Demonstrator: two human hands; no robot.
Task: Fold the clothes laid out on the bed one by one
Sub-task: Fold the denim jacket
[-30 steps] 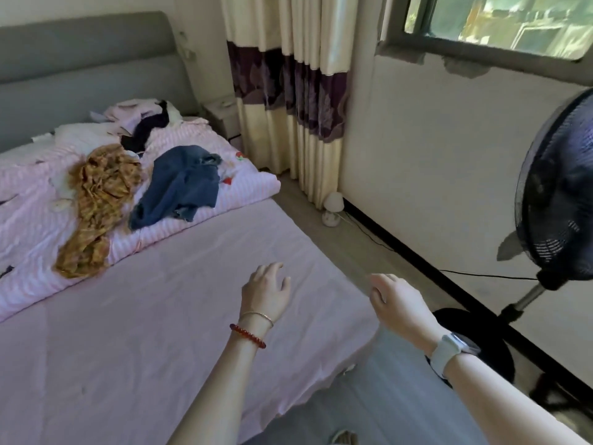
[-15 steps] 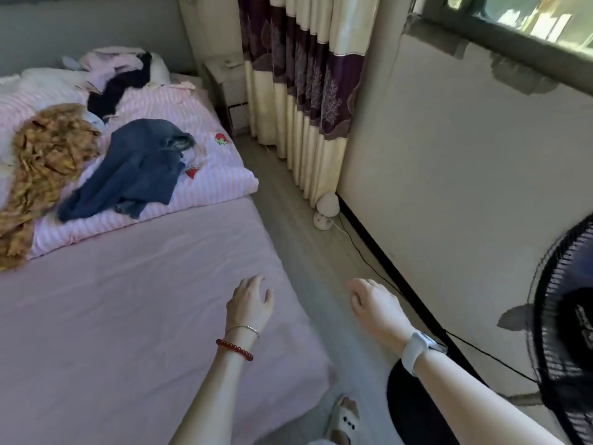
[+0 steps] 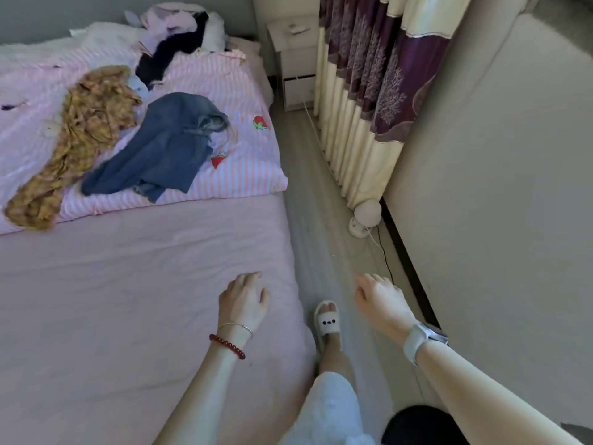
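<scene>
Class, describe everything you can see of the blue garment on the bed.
The blue garment looks like faded denim, crumpled and unfolded, with a lighter bunched part at its upper right. It lies on the pink striped quilt, its left edge beside the mustard patterned garment. Neither hand touches it.

No writing, label, brand or number can be read anywhere in this view. The only marks that come close are pictures: red strawberry motifs (image 3: 260,122) printed on the pink striped quilt (image 3: 244,175), and three small dark dots forming a face on the white slipper (image 3: 328,323). The watch (image 3: 423,338) on the right wrist is turned so that its face cannot be made out.
</scene>
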